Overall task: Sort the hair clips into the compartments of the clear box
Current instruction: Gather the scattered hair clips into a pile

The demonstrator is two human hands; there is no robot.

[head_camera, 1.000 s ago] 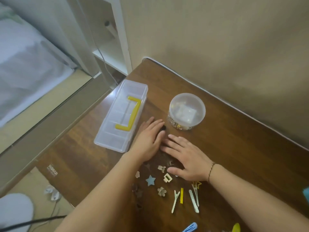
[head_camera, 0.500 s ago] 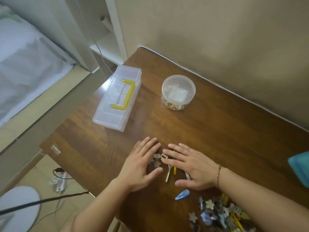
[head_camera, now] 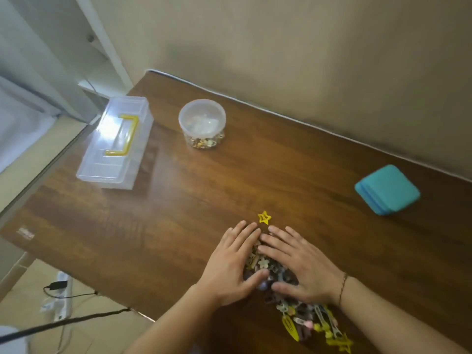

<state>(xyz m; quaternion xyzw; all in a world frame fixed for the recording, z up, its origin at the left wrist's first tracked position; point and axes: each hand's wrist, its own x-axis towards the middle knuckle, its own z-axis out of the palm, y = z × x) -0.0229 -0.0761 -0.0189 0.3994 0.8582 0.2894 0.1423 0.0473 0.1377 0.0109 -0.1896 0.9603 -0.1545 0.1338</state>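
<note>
Both hands lie flat on the brown wooden table (head_camera: 178,213), cupped around a heap of small hair clips (head_camera: 270,272). The left hand (head_camera: 229,267) rests on the heap's left side, fingers straight and close together, thumb stretched toward the other hand. The right hand (head_camera: 298,264) rests on the right side, fingers straight and slightly spread, its thumb low against the clips; a thin bracelet (head_camera: 342,287) circles that wrist. The two sets of fingertips nearly meet at the far end of the heap, and neither hand grips anything. More clips (head_camera: 314,323) spill out behind the right wrist toward the near edge of the table, among them long yellow and pale ones. One yellow star clip (head_camera: 264,217) lies alone just beyond the fingertips, apart from the heap. The clear box (head_camera: 115,144) sits well away at the far left of the table, its lid shut and a yellow handle (head_camera: 127,136) lying flat on top; I cannot make out the compartments through the glare. To the right of the box stands a round tub (head_camera: 202,122) with a cloudy lid and small mixed bits showing at its base. A teal case (head_camera: 387,189) lies near the wall on the right. Down on the floor to the left are a white power strip (head_camera: 61,297) and a dark cable (head_camera: 63,323).
</note>
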